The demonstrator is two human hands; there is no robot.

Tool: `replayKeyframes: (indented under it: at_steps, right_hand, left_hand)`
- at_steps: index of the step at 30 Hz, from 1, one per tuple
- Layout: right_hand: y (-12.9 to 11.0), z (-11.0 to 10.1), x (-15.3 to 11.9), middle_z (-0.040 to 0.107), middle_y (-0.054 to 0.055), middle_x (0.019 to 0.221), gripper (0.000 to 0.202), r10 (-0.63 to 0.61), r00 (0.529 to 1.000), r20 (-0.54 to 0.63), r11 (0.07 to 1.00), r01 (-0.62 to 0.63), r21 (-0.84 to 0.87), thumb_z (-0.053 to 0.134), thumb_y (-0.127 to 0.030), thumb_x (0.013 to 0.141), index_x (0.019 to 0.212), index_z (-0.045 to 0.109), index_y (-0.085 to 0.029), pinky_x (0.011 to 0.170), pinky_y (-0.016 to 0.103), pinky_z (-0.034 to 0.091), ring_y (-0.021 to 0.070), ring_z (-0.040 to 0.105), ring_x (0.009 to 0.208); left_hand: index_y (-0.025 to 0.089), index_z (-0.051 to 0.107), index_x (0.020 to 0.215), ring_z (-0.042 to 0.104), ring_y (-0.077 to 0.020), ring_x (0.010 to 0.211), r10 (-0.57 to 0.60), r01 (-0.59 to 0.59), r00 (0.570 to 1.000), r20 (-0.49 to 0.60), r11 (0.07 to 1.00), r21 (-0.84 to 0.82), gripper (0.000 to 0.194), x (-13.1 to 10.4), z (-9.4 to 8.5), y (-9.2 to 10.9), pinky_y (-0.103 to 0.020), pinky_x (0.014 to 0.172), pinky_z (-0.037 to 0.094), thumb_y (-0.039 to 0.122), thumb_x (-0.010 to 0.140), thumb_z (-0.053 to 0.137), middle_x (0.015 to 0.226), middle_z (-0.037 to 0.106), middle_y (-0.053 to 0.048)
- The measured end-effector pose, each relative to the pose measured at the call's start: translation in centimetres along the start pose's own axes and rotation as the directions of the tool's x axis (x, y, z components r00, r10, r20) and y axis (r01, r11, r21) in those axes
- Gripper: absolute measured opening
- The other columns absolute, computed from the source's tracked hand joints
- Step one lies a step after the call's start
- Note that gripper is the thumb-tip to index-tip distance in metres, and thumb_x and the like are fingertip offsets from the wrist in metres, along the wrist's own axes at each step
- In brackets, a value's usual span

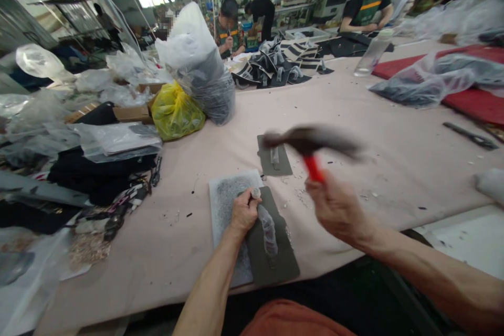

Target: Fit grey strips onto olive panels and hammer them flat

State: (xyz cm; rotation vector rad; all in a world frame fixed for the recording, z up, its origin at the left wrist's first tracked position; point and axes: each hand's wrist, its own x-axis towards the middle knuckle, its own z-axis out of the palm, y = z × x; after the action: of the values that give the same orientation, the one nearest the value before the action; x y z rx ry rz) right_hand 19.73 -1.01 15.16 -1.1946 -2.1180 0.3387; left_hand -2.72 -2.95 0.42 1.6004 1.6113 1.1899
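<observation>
My right hand point(338, 209) is closed round the red handle of a claw hammer point(311, 139), raised above the table and blurred by motion. In my left hand point(244, 212) a short punch with a round pale top point(255, 193) is held upright between the fingers. It stands at the upper edge of a dark grey-green panel point(260, 257), which carries a strap wrapped in clear plastic point(270, 233). That panel lies partly over a speckled pale board point(224, 194). A similar panel point(281, 165) lies just beyond, under the hammer head in view.
A yellow bag point(177, 113) and a large plastic-wrapped bundle point(212, 73) stand at the left. Dark striped pieces point(271, 65) are heaped at the back. To the right are a clear bottle point(372, 55), a bagged dark item point(429, 84) and a black cutter point(470, 135). Other people work beyond.
</observation>
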Motion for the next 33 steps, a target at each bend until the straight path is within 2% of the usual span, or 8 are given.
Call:
replayKeyframes:
  at_steps: [4,11,13,18,21,26,30,33]
  right_hand:
    - [2.5,1.3,-2.4,0.052,0.000,0.056,0.028,0.125,0.879,0.461,0.977,-0.027,-0.213,0.044,-0.042,0.096,0.080,0.052,-0.020,0.050,0.030,0.017,0.0107,0.033,0.044]
    - [8.3,2.7,-4.7,0.060,0.005,0.067,0.035,0.467,0.752,0.466,0.879,-0.334,-0.341,0.032,-0.035,0.101,0.080,0.055,-0.019,0.058,0.029,0.033,0.0173,0.054,0.059]
    - [9.3,3.6,-5.7,0.063,0.010,0.079,0.030,0.486,0.769,0.415,0.850,-0.306,-0.429,0.036,-0.031,0.100,0.089,0.059,-0.016,0.064,0.031,0.039,0.0205,0.058,0.067]
    - [6.0,5.5,-5.9,0.049,0.019,0.135,0.043,-0.041,0.955,0.293,0.965,0.113,-0.235,0.046,-0.016,0.091,0.134,0.048,-0.014,0.097,0.043,0.040,0.0294,0.048,0.120]
    - [2.4,6.9,-4.7,0.051,0.013,0.133,0.047,-0.407,0.806,0.430,0.895,0.445,0.013,0.048,-0.008,0.085,0.131,0.051,-0.019,0.099,0.042,0.038,0.0250,0.045,0.121]
    - [0.0,9.2,-3.7,0.058,0.012,0.116,0.014,-0.504,0.678,0.535,0.801,0.599,-0.005,0.053,-0.016,0.086,0.098,0.060,-0.018,0.093,0.043,0.037,0.0259,0.046,0.107]
    - [-0.9,8.6,-2.5,0.061,0.016,0.098,0.011,-0.303,0.812,0.499,0.817,0.490,-0.303,0.053,-0.014,0.081,0.089,0.060,-0.014,0.085,0.044,0.037,0.0294,0.051,0.095]
    - [-2.0,7.0,-1.0,0.062,0.016,0.086,0.015,-0.073,0.905,0.419,0.836,0.285,-0.470,0.051,-0.012,0.078,0.091,0.058,-0.014,0.077,0.042,0.038,0.0300,0.056,0.085]
  left_hand:
    - [0.021,0.068,0.096,0.067,-0.0190,0.084,0.006,-0.006,1.000,0.009,1.000,-0.010,0.017,0.0,0.1,-0.1,-0.030,0.079,0.050,0.017,0.085,0.056,0.089,0.073,-0.002]
    - [0.021,0.068,0.098,0.068,-0.0206,0.087,0.008,-0.008,1.000,0.001,1.000,-0.008,0.017,0.0,0.0,-0.2,-0.032,0.082,0.052,0.017,0.083,0.060,0.093,0.074,-0.004]
    - [0.021,0.068,0.097,0.069,-0.0202,0.086,0.004,-0.005,1.000,-0.005,1.000,-0.021,0.017,0.1,0.0,-0.2,-0.032,0.081,0.052,0.018,0.082,0.062,0.092,0.075,-0.003]
    - [0.020,0.070,0.097,0.069,-0.0198,0.086,0.003,-0.005,0.999,-0.035,0.999,-0.045,0.018,0.1,-0.1,-0.1,-0.031,0.081,0.052,0.020,0.080,0.064,0.092,0.075,-0.003]
    - [0.019,0.070,0.098,0.069,-0.0188,0.083,-0.028,0.025,0.998,-0.051,0.998,-0.056,0.019,0.1,0.0,0.0,-0.030,0.079,0.052,0.024,0.080,0.066,0.090,0.075,-0.003]
    - [0.016,0.066,0.087,0.068,-0.0167,0.073,-0.255,0.181,0.949,-0.184,0.922,-0.342,0.025,0.9,0.5,-0.1,-0.027,0.070,0.054,0.033,0.071,0.075,0.080,0.073,-0.002]
    - [0.014,0.062,0.084,0.068,-0.0149,0.068,-0.391,0.101,0.827,-0.403,0.810,-0.578,0.028,2.1,-2.1,1.7,-0.027,0.068,0.056,0.035,0.072,0.076,0.076,0.072,-0.003]
    - [0.013,0.063,0.088,0.070,-0.0157,0.071,-0.285,-0.068,0.784,-0.551,0.843,-0.533,0.030,2.5,-6.2,5.2,-0.029,0.072,0.057,0.034,0.073,0.078,0.079,0.073,-0.003]
